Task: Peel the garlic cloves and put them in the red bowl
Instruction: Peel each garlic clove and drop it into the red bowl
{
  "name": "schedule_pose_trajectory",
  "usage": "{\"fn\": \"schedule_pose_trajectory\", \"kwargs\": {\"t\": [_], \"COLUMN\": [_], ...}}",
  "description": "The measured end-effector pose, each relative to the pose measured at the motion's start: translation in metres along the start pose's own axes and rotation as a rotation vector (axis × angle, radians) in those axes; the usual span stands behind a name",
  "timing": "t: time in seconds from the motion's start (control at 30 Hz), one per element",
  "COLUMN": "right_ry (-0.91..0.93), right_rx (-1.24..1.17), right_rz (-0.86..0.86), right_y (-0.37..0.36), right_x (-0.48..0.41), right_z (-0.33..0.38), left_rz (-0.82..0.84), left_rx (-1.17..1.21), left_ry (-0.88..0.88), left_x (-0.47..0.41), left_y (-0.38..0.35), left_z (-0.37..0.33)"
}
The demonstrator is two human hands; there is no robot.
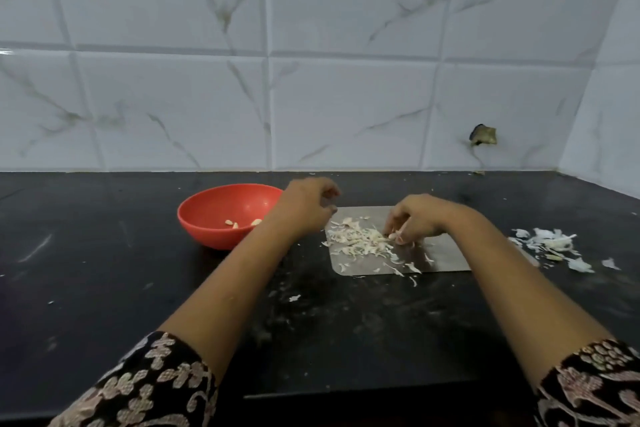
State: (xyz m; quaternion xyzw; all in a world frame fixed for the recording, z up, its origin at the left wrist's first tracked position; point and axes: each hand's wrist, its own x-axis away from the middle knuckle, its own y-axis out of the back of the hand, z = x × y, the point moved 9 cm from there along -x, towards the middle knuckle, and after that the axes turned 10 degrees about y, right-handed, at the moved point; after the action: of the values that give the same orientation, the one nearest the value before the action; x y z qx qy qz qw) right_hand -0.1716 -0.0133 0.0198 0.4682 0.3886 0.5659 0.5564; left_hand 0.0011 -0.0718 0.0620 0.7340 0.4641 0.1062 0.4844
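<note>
A red bowl (pixel 214 215) stands on the black counter, left of centre, with a few peeled garlic cloves (pixel 232 224) inside. My left hand (pixel 308 204) hovers between the bowl and a steel sheet (pixel 446 258), blurred, fingers curled; whether it holds anything is unclear. My right hand (pixel 415 218) rests on the steel sheet and pinches a garlic clove (pixel 394 236) at the edge of a heap of garlic skins (pixel 360 239).
More garlic skins and bits (pixel 554 243) lie on the black counter (pixel 104 270) to the right of the sheet. A tiled wall (pixel 311 80) closes the back and the right corner. The counter's front edge runs near my sleeves.
</note>
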Motion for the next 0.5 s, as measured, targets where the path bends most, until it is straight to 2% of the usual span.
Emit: {"fn": "schedule_pose_trajectory", "kwargs": {"t": [0.13,0.23,0.37,0.5], "right_ry": [0.058,0.029,0.006,0.038], "right_rx": [-0.036,0.006,0.062,-0.015], "right_rz": [-0.177,-0.146,-0.099,-0.128], "right_y": [0.0,-0.004,-0.008,0.001], "right_x": [0.001,-0.006,-0.017,-0.016], "right_z": [0.001,0.0,-0.001,0.0], "left_rz": [0.24,0.311,0.145,0.026], "left_rx": [-0.243,-0.302,-0.195,-0.089], "left_ry": [-0.016,-0.011,-0.049,-0.036], "left_x": [-0.009,-0.011,-0.011,-0.013], "left_y": [-0.071,-0.098,-0.091,-0.081], "left_z": [-0.015,-0.012,-0.022,-0.021]}}
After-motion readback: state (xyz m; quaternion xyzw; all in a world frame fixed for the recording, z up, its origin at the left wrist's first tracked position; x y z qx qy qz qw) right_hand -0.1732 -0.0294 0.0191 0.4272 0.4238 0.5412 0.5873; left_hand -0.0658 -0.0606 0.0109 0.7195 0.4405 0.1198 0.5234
